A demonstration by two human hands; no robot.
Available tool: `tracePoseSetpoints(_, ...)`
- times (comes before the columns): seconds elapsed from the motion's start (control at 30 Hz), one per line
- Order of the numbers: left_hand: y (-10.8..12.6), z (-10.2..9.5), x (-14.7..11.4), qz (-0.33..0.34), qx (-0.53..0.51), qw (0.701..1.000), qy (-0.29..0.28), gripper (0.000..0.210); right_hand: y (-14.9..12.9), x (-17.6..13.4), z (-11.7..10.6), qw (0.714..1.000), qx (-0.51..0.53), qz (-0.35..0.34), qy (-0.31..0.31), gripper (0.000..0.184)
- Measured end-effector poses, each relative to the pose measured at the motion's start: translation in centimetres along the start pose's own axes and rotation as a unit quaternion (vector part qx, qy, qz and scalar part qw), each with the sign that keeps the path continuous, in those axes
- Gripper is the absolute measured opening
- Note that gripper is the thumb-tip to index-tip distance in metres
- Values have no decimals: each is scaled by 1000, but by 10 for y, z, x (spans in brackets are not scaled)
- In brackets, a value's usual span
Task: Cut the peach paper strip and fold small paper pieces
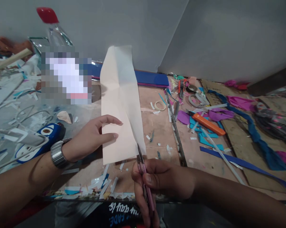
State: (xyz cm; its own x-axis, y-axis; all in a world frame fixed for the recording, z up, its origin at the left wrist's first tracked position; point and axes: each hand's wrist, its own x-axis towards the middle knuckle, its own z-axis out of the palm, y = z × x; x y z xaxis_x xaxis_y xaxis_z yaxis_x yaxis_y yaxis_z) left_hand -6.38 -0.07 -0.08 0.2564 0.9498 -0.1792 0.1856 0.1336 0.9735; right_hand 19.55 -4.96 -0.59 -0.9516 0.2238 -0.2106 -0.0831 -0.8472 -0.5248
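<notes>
A long sheet of pale cream paper (119, 95) stands up from the table, creased and with a slit running in from its lower edge. At the paper's lower left, my left hand (93, 131) grips it between thumb and fingers; a metal watch is on that wrist. My right hand (157, 180) is closed round a pair of scissors (146, 190) with pinkish handles. The scissors point upward, and their blades meet the paper's lower edge at the slit.
A red-capped bottle (48, 15), partly blurred out, and a blue-white power strip (40, 139) are on the left. To the right lie an orange cutter (208, 123), a tape roll (160, 105) and blue strips (243, 163). Scraps litter the table's front edge; a grey wall stands behind.
</notes>
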Motion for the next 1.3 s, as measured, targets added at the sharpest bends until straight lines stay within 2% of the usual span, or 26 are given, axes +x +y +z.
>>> tracePoseSetpoints(0.63, 2, 0, -1, -8, -11, 1000, 0, 30, -3, -1, 1, 999, 12, -30, -38, 28)
tracePoseSetpoints(0.8, 0, -1, -1, -7, -10, 1000, 0, 30, -5, -2, 1, 999, 22, -20, -39, 31)
tracePoseSetpoints(0.93, -3, -2, -1, -21, -52, 998, 4, 29, -4, -1, 0, 1000, 26, -11, -14, 37)
tracePoseSetpoints(1.1, -2, -1, -2, -35, -99, 994, 6, 27, -4, 0, -2, 1000, 2, -26, -11, 42)
tracePoseSetpoints(1.3, -1, -1, -2, -32, -90, 995, 0, 27, -4, -2, -2, 999, -3, -33, -19, 44)
